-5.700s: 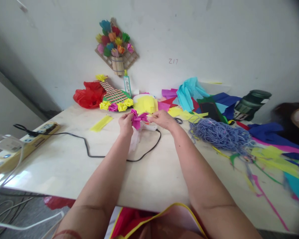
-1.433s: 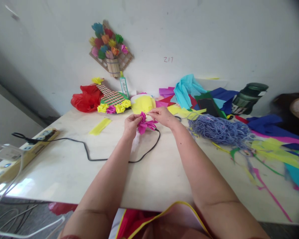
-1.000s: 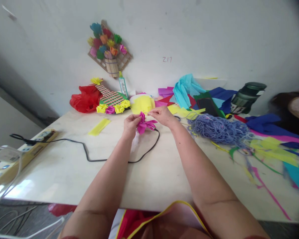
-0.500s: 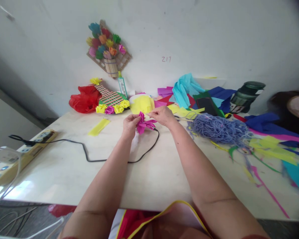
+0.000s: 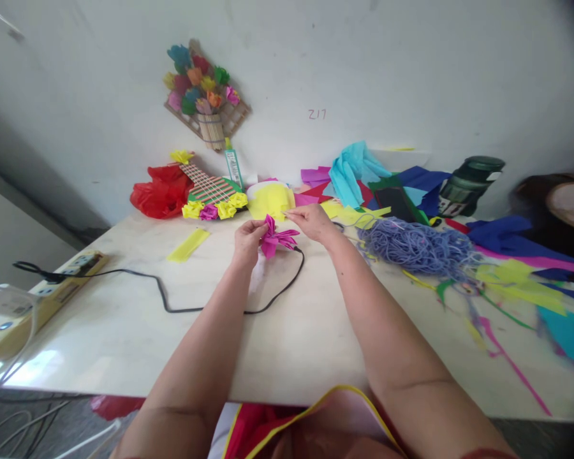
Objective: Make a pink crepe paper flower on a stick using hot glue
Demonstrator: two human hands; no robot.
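Observation:
My left hand (image 5: 247,243) pinches a magenta paper flower (image 5: 278,240) at its left side, its petals spread to the right just above the table. Right of the flower and slightly higher, my right hand (image 5: 316,222) has thumb and forefinger pressed together. Whatever lies between those fingertips is too small to make out. Behind both hands rests a piece of yellow paper (image 5: 269,199). A black cord (image 5: 287,285) loops over the table, and its end disappears by the flower; what it joins is hidden.
A power strip (image 5: 60,299) lies at left. Further back are a guitar-shaped craft (image 5: 210,186), red paper (image 5: 160,192) and a glue bottle (image 5: 232,164). Purple-blue yarn (image 5: 411,245), coloured paper scraps (image 5: 521,284) and a dark green jar (image 5: 471,185) occupy the right.
Both hands hold nearly the same pose, with the flower still in my left hand. The whole view has shifted very slightly.

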